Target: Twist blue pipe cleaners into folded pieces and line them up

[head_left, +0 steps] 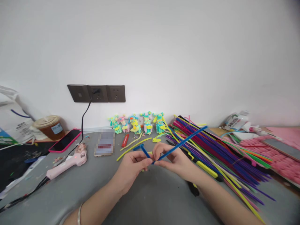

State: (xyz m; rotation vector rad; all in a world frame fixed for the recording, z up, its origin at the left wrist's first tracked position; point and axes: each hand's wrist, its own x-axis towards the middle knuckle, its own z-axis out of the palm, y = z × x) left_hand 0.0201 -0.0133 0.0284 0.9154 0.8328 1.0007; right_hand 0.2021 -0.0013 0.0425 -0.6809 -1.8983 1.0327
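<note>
Over the middle of the grey table, a blue pipe cleaner (181,143) is bent where my two hands meet. My left hand (135,162) pinches it near the bend, where a short blue end sticks up to the left. My right hand (170,158) grips it close beside, fingers closed, and the long end rises to the upper right. A bit of yellow shows between the hands, mostly hidden by fingers. Behind them, several small pastel pipe-cleaner figures (135,124) stand along the wall. Yellow pipe cleaner pieces (134,148) lie just behind my left hand.
A pink glue gun (67,165), a pink-edged phone (65,141), another phone (104,143) and a drink cup (50,127) are at left. A large pile of coloured pipe cleaners (217,156) covers the right, with yellow-and-black-handled pliers or cutters (206,169) beside my right wrist.
</note>
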